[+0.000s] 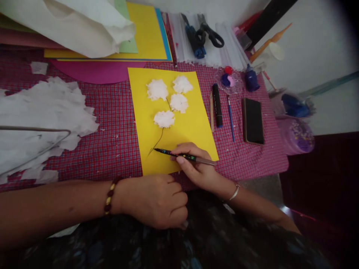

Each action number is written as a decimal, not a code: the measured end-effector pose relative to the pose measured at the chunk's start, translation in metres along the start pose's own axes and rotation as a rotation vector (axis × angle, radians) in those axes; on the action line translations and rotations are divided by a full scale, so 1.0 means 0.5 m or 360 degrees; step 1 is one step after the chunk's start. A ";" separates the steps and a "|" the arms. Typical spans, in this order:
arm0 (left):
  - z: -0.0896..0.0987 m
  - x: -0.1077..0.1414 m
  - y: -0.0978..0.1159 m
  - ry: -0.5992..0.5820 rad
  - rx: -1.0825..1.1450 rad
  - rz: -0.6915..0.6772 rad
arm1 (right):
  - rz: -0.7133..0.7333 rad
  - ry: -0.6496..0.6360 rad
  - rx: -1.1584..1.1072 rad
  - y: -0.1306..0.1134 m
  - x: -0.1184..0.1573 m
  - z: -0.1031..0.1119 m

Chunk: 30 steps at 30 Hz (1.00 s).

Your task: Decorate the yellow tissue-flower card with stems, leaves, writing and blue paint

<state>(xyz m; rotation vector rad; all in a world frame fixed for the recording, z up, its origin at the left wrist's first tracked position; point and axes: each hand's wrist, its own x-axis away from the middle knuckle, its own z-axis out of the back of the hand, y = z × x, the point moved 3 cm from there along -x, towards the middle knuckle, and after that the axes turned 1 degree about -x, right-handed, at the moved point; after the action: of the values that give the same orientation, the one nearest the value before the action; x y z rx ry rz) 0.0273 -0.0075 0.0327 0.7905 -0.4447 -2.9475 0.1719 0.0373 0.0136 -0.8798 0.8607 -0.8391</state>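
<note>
In my right hand (196, 164) is a slim black pen (183, 155) with coloured marks, held in a writing grip. Its tip meets the lower left of a yellow paper sheet (190, 130), at the end of a thin dark curved line. Several white ruffled paper puffs (164, 119) sit on the upper part of the sheet. A short dark line shows between two of them. My left hand (159, 201) is curled into a fist at the sheet's lower edge, back of the hand up; whether anything is inside is hidden.
White paper pieces (42, 116) with a bent metal wire (56, 130) lie left. Coloured sheets (148, 30) are stacked behind. Scissors (209, 31) lie at the back. A black marker (217, 106), a blue paintbrush (230, 118), a phone (253, 121) and a paint bottle (251, 79) are right.
</note>
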 end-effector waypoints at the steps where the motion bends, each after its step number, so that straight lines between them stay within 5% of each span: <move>1: 0.000 0.000 0.000 0.0011 -0.0004 -0.0008 | 0.0056 -0.0049 -0.0004 -0.002 -0.001 -0.002; 5: 0.001 -0.003 -0.001 0.0044 -0.0045 -0.0058 | 0.0241 -0.0222 -0.0108 -0.010 -0.006 -0.007; 14: 0.003 -0.002 -0.003 -0.0042 -0.0020 -0.0002 | 0.0013 0.0004 0.0026 -0.002 -0.005 -0.003; 20: 0.003 -0.003 -0.003 0.0004 -0.0054 -0.0025 | 0.0251 -0.0242 -0.0113 -0.009 -0.010 -0.013; 26: -0.001 0.000 -0.005 -0.0054 0.0001 0.0020 | 0.0043 0.0090 0.0020 0.000 -0.007 -0.001; 30: -0.003 0.001 -0.005 -0.0024 0.0001 0.0013 | 0.0169 -0.0057 0.0046 -0.004 -0.009 -0.010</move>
<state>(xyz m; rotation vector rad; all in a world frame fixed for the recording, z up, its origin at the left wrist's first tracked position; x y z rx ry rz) 0.0276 -0.0053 0.0304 0.7655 -0.4490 -2.9475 0.1652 0.0391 0.0150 -0.8148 0.8544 -0.7394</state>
